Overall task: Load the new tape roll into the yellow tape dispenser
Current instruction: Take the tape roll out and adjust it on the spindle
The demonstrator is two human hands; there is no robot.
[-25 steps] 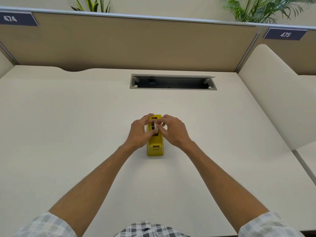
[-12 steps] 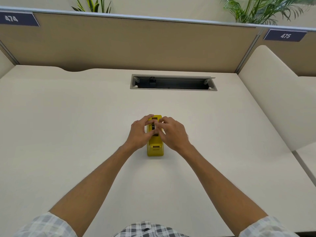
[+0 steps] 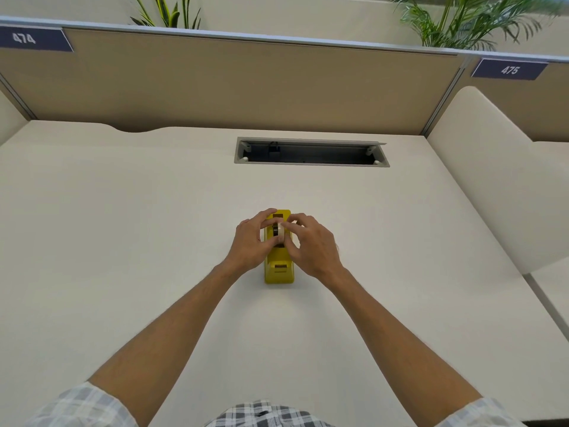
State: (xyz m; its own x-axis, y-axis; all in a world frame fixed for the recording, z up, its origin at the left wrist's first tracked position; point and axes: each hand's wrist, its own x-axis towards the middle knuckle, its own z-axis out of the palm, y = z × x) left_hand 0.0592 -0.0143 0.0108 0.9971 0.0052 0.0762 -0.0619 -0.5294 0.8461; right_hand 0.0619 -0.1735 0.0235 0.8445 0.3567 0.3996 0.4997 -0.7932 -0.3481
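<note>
The yellow tape dispenser (image 3: 278,271) stands in the middle of the cream desk, its long axis pointing away from me. A pale tape roll (image 3: 279,232) with a dark core sits upright in the dispenser's slot. My left hand (image 3: 251,241) grips the dispenser's left side, thumb and fingers touching the roll. My right hand (image 3: 311,246) pinches the roll from the right. The dispenser's middle is hidden by my fingers.
An open cable tray slot (image 3: 311,151) is cut into the desk behind the dispenser. A tan partition (image 3: 246,87) closes the back; a cream side panel (image 3: 492,186) bounds the right. Plants rise behind the partition.
Both hands stay on the dispenser. The right hand's fingers have shifted slightly and the pale roll shows more plainly between the fingertips.
</note>
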